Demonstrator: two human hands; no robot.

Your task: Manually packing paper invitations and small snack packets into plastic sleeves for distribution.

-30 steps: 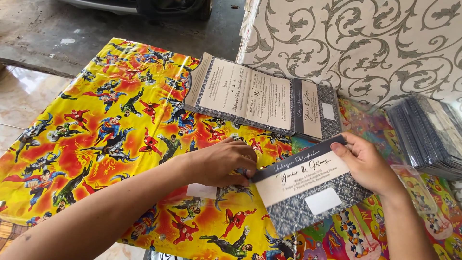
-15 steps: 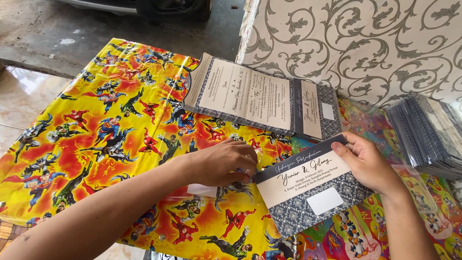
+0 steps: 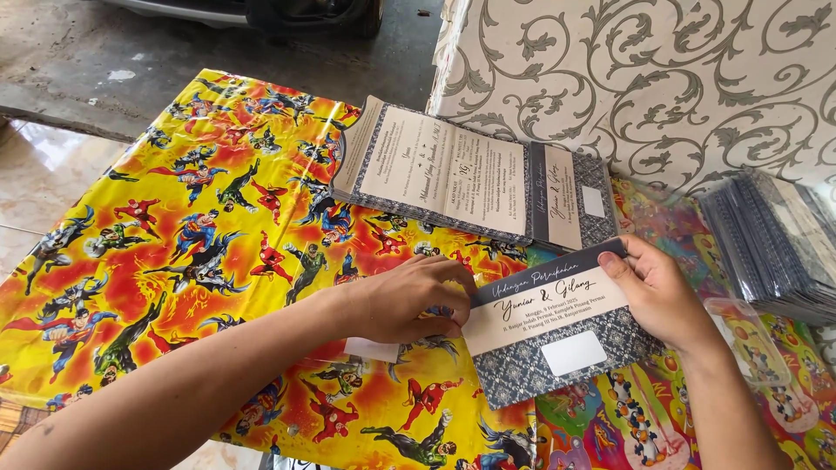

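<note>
A folded invitation card (image 3: 557, 331), dark blue patterned with a cream band and a white label, lies on the colourful cartoon mat (image 3: 200, 218). My right hand (image 3: 662, 292) grips its right edge, thumb on top. My left hand (image 3: 409, 300) rests fingers-down at the card's left edge, pinching it against the mat. A small white slip (image 3: 370, 350) peeks out under my left wrist.
A stack of unfolded invitation cards (image 3: 475, 178) lies behind my hands. A pile of cards in clear sleeves (image 3: 771, 244) sits at the right. A white cushion with grey scrollwork (image 3: 644, 78) stands at the back. Tiled floor (image 3: 35, 183) lies beyond the mat's left edge.
The card has shifted very slightly between my hands; both hands stay in nearly the same places on its edges.
</note>
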